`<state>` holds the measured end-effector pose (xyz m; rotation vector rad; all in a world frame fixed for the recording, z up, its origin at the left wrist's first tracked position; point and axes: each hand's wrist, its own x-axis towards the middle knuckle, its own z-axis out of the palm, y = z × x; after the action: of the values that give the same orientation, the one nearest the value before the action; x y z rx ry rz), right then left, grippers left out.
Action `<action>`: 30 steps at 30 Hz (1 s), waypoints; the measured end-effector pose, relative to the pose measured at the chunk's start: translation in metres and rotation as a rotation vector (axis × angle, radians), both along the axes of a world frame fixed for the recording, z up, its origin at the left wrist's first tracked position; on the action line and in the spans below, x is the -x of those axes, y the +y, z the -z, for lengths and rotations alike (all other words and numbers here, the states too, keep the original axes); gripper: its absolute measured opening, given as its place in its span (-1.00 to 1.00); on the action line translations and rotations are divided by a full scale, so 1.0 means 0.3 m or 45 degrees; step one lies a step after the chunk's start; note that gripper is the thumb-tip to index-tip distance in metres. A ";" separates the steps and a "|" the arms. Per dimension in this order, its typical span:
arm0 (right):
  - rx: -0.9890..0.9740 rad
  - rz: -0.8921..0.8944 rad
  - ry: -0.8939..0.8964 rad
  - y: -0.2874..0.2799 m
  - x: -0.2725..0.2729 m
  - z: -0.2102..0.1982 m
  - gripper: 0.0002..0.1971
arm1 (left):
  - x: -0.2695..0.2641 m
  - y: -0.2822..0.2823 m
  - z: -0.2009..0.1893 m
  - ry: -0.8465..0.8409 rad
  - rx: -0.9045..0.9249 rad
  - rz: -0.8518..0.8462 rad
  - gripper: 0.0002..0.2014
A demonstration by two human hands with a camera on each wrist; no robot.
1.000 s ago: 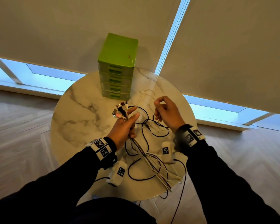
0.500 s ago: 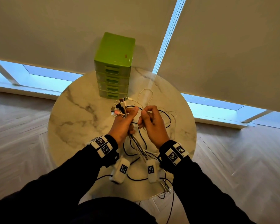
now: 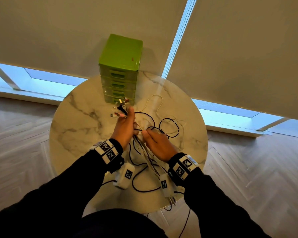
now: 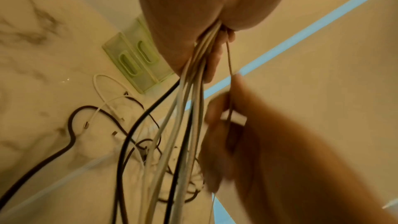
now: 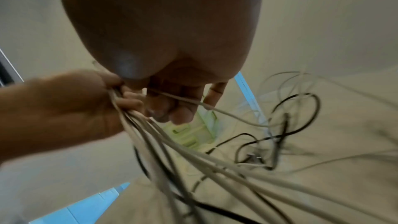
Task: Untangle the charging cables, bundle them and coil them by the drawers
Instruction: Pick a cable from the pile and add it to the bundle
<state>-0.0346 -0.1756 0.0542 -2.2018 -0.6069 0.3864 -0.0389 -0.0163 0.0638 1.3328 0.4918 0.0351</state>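
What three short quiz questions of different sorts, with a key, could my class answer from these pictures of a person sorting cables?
1. True or false: the left hand grips a bundle of cables with the plug ends sticking out above it.
2. What colour are the drawers? A red, B green, C blue.
3. Fill in: the right hand pinches a single ____ cable.

Key: 1 true; 2 B; 3 white.
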 end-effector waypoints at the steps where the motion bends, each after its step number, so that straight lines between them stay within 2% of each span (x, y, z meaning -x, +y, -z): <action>1: 0.033 -0.009 0.044 -0.027 -0.003 0.032 -0.61 | -0.013 0.021 -0.001 -0.004 0.010 -0.048 -0.55; 4: 0.121 0.003 0.200 -0.113 -0.019 0.129 -0.56 | -0.034 0.075 -0.033 -0.061 0.163 -0.144 -0.54; 7: 0.309 -0.036 0.218 -0.188 -0.048 0.181 -0.56 | -0.041 0.126 -0.094 -0.230 0.376 -0.163 -0.55; 9: 0.443 -0.077 0.229 -0.233 -0.068 0.194 -0.58 | -0.050 0.176 -0.121 -0.276 0.386 -0.159 -0.53; 12: 0.563 -0.082 0.130 -0.276 -0.115 0.187 -0.58 | -0.057 0.249 -0.152 -0.306 0.379 -0.158 -0.51; 17: 0.723 0.046 -0.042 -0.213 -0.232 0.079 -0.53 | -0.041 0.265 -0.165 -0.274 0.212 -0.095 -0.52; 19: 0.690 0.142 -0.176 -0.154 -0.269 0.038 -0.51 | -0.028 0.239 -0.147 -0.213 0.124 -0.026 -0.53; 21: 0.498 0.183 -0.322 -0.083 -0.270 0.003 -0.56 | -0.011 0.191 -0.123 -0.138 0.021 0.046 -0.55; 24: 0.219 0.097 -0.477 0.014 -0.212 -0.058 -0.67 | 0.007 0.100 -0.092 0.028 -0.079 0.105 -0.55; 27: 0.250 -0.046 -0.521 0.067 -0.158 -0.088 -0.72 | 0.005 0.037 -0.076 0.145 -0.019 0.097 -0.51; 30: 0.231 -0.235 -0.496 0.079 -0.115 -0.067 -0.72 | -0.017 0.018 -0.075 0.124 0.087 0.008 -0.58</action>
<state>-0.0002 -0.1519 0.0744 -2.4229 -1.0246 0.1057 -0.0339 -0.0109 0.0862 1.2728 0.5669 -0.0518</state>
